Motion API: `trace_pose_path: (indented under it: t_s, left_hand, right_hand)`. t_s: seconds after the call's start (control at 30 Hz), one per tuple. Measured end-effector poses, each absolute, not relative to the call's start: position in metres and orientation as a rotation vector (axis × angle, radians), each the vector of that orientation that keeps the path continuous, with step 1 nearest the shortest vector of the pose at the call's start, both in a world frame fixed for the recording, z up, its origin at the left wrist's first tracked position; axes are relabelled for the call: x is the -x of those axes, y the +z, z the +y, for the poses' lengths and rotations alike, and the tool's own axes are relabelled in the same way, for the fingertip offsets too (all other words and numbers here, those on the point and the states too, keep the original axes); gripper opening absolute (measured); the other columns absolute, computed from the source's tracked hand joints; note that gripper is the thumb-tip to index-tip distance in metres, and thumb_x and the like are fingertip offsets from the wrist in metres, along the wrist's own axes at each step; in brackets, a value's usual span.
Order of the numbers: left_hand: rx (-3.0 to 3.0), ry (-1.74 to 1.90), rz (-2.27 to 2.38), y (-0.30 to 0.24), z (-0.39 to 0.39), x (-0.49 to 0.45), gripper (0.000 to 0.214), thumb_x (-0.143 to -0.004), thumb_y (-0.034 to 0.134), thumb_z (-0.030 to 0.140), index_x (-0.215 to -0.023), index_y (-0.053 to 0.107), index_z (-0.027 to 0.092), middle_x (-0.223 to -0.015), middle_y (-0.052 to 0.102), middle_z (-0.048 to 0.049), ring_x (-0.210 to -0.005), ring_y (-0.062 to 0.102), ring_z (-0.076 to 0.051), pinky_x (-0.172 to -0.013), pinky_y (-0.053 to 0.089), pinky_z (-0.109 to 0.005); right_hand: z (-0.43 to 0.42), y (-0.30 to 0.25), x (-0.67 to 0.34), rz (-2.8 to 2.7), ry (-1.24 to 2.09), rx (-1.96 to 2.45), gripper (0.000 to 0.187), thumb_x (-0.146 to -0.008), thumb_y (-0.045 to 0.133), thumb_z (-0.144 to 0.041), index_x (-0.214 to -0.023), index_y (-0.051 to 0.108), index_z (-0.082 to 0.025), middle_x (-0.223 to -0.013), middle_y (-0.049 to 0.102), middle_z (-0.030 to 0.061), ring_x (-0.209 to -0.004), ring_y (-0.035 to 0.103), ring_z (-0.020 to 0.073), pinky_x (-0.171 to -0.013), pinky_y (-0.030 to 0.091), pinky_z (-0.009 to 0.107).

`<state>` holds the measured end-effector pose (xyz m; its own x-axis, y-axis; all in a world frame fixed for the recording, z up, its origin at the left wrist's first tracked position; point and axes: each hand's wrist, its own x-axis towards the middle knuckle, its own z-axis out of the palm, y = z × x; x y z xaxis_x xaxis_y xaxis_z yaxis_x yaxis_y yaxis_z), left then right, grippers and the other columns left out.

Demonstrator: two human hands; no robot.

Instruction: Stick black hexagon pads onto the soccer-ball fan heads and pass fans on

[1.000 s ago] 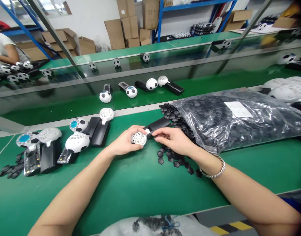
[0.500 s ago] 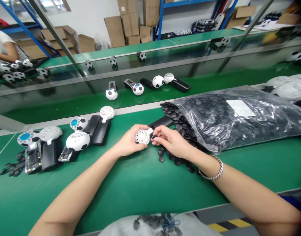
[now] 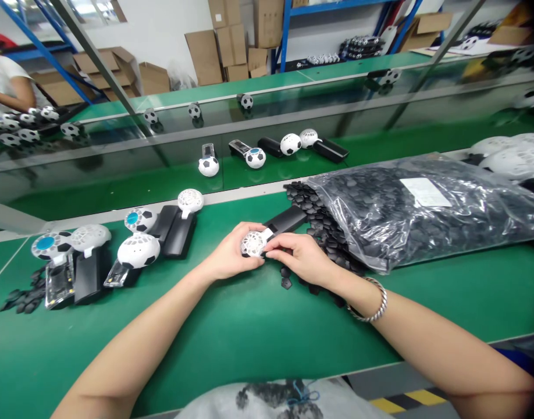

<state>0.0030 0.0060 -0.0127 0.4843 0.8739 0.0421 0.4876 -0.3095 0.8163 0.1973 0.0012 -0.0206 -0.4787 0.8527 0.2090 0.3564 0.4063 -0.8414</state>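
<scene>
My left hand is closed round a white football-shaped shell with an openwork surface. A black handle extends from it towards the upper right. At the shell's right edge, the fingertips of my right hand are pinched together and touch it. The small black pentagon piece in that pinch is mostly covered by the fingers. Just beside my right hand lie loose black pentagon pieces, spilling from the mouth of a clear plastic bag full of them.
Several football-headed units and a small heap of black pieces lie left on the green bench. Beyond the ledge, a green belt carries more units. Another person sits at far left.
My right hand has moved left, bringing the black pentagon piece to the shell's edge. Units on the near belt have shifted right; those on the glossy surface behind have shifted left.
</scene>
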Motion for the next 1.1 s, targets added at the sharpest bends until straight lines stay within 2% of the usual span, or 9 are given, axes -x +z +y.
trace_pose_path:
  t_s: [0.13, 0.33, 0.67, 0.73, 0.87, 1.0, 1.1]
  left_hand:
    - [-1.954, 0.642, 1.162, -0.011, 0.005, -0.007, 0.051, -0.067, 0.066, 0.027, -0.114, 0.048, 0.02, -0.118, 0.05, -0.0072, -0.111, 0.048, -0.024, -0.097, 0.038, -0.038]
    - [-1.928, 0.666, 1.236, -0.01, 0.002, -0.012, 0.046, -0.065, 0.063, 0.019, -0.109, 0.048, 0.019, -0.113, 0.051, -0.0077, -0.106, 0.051, -0.024, -0.093, 0.04, -0.038]
    - [-1.9, 0.777, 1.307, -0.015, 0.0, -0.02, 0.038, -0.061, 0.057, 0.012, -0.098, 0.052, 0.019, -0.111, 0.055, -0.0071, -0.105, 0.053, -0.024, -0.091, 0.04, -0.039]
    - [-1.822, 0.757, 1.307, 0.0, 0.006, -0.014, 0.038, -0.061, 0.058, 0.014, -0.098, 0.053, 0.019, -0.11, 0.058, -0.0064, -0.096, 0.057, -0.023, -0.082, 0.045, -0.035]
    - [-1.787, 0.807, 1.472, 0.05, 0.037, 0.018, 0.043, -0.062, 0.063, 0.024, -0.105, 0.053, 0.02, -0.091, 0.063, -0.0024, -0.072, 0.06, -0.018, -0.063, 0.046, -0.028]
    - [-1.895, 1.016, 1.938, 0.078, 0.105, 0.072, 0.045, -0.062, 0.064, 0.035, -0.104, 0.055, 0.022, -0.091, 0.062, -0.0023, -0.071, 0.059, -0.02, -0.063, 0.046, -0.029]
    - [-1.916, 0.895, 2.271, 0.068, 0.159, 0.112, 0.043, -0.065, 0.059, 0.035, -0.105, 0.055, 0.021, -0.097, 0.06, -0.005, -0.082, 0.06, -0.024, -0.07, 0.047, -0.032]
  right_hand:
    - [0.001, -0.022, -0.194, -1.997, 0.953, 1.042, 0.008, -0.078, 0.059, -0.016, -0.079, 0.067, -0.018, -0.08, 0.067, 0.0011, -0.073, 0.06, 0.0127, -0.068, 0.045, 0.024]
    - [0.004, -0.021, -0.192, -1.888, 1.074, 1.168, 0.003, -0.072, 0.065, -0.019, -0.072, 0.063, -0.017, -0.068, 0.064, -0.0015, -0.062, 0.057, 0.0119, -0.059, 0.043, 0.022]
    - [0.005, -0.018, -0.19, -1.898, 1.102, 1.14, 0.006, -0.072, 0.066, -0.018, -0.069, 0.061, -0.017, -0.065, 0.062, -0.0024, -0.061, 0.058, 0.0116, -0.059, 0.044, 0.021]
    - [0.01, -0.008, -0.195, -1.979, 1.062, 1.084, 0.007, -0.072, 0.066, -0.021, -0.075, 0.062, -0.017, -0.071, 0.062, -0.0014, -0.065, 0.058, 0.0118, -0.061, 0.045, 0.021]
    - [0.042, 0.025, -0.22, -2.199, 0.714, 1.123, 0.031, -0.072, 0.068, -0.033, -0.098, 0.06, -0.018, -0.098, 0.06, 0.0059, -0.09, 0.057, 0.0184, -0.079, 0.046, 0.03]
    - [0.106, 0.052, -0.248, -2.288, 0.478, 1.427, 0.043, -0.074, 0.065, -0.033, -0.112, 0.056, -0.015, -0.115, 0.054, 0.0115, -0.107, 0.051, 0.022, -0.092, 0.04, 0.032]
    - [0.157, 0.061, -0.255, -2.321, 0.369, 1.672, 0.057, -0.075, 0.064, -0.038, -0.124, 0.048, -0.015, -0.126, 0.047, 0.0142, -0.114, 0.047, 0.0243, -0.095, 0.039, 0.032]
